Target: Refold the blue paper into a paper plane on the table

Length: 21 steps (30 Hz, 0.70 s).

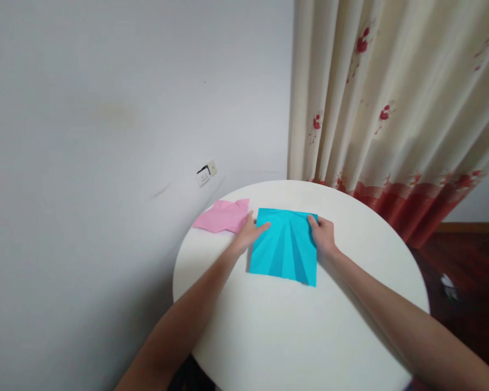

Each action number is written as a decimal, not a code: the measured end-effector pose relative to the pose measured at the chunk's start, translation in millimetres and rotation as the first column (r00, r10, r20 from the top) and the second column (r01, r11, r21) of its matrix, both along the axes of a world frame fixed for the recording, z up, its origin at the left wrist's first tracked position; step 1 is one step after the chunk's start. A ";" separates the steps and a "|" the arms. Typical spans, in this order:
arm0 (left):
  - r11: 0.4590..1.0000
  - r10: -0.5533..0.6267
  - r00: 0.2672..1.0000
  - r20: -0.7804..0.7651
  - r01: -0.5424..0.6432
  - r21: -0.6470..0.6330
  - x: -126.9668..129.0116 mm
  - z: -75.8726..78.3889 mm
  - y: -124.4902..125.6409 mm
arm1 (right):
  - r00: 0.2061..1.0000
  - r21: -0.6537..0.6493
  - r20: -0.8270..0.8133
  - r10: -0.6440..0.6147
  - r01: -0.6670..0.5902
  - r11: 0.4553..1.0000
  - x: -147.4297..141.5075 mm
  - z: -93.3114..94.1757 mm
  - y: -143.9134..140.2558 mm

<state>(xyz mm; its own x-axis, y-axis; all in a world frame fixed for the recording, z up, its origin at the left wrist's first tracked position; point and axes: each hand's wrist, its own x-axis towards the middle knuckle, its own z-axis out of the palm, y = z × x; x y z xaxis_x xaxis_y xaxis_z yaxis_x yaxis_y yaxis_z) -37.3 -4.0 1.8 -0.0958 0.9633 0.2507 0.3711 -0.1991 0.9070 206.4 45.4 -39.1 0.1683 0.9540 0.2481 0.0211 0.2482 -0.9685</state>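
A square sheet of blue paper [285, 247] with fan-like creases lies flat on the round white table [293, 331]. My left hand [250, 232] rests on its far left corner, fingers pressing the paper. My right hand [321, 233] presses the far right corner, fingers laid flat on the sheet. Neither hand lifts the paper. A folded pink paper [224, 215] lies on the table just left of my left hand, untouched.
A white wall with a socket [206, 172] stands to the left. A cream curtain [391, 108] with red flowers hangs behind the table. Dark red floor [464, 271] shows at the right.
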 end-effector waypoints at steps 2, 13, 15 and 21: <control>0.987 -0.119 0.991 0.059 0.125 -0.100 -1.9 0.5 -1.5 | 0.998 -0.012 -0.063 -0.023 0.022 1.000 -1.0 1.1 -0.8; 0.914 0.322 0.900 -0.293 -0.376 -0.153 -125.6 68.8 49.5 | 0.972 -0.132 -0.122 0.199 -0.215 0.968 -13.8 9.4 -9.7; 0.877 0.372 0.855 -0.362 -0.451 -0.166 -155.0 77.8 56.9 | 0.971 -0.139 -0.105 0.216 -0.230 0.963 -16.6 6.4 -9.0; 0.776 0.516 0.677 -0.525 -0.629 -0.047 -190.2 69.8 66.9 | 0.969 -0.149 -0.076 0.233 -0.242 0.959 -21.1 1.2 -5.6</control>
